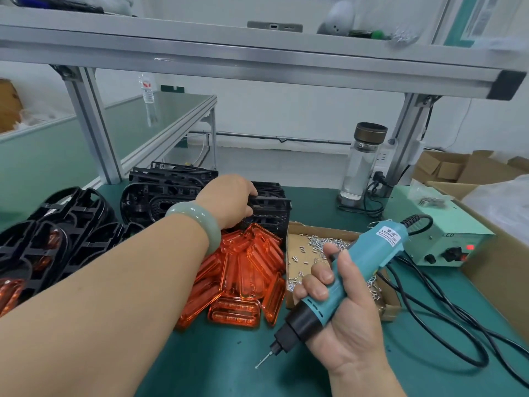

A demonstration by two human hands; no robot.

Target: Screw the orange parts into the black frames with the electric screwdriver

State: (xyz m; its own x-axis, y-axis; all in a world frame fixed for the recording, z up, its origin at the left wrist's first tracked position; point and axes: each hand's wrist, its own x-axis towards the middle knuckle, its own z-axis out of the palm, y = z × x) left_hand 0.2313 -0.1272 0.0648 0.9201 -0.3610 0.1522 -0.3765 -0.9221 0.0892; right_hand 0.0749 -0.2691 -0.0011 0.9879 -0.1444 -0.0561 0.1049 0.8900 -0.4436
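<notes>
My left hand [229, 200] reaches across the green table and curls its fingers over the top edge of a black frame [269, 209] standing in a row at the back. A heap of clear orange parts [246, 270] lies just in front of that row. My right hand [340, 310] grips the teal electric screwdriver [337, 282], with its bit pointing down and left, just above the table. More black frames [57, 233], some with orange parts fitted, are piled at the left.
A shallow cardboard tray of small screws [312, 245] sits right of the orange heap. Behind it stand the screwdriver's power box [438, 239] with black cables, and a glass bottle [362, 164]. Cardboard boxes line the right edge. An aluminium shelf runs overhead.
</notes>
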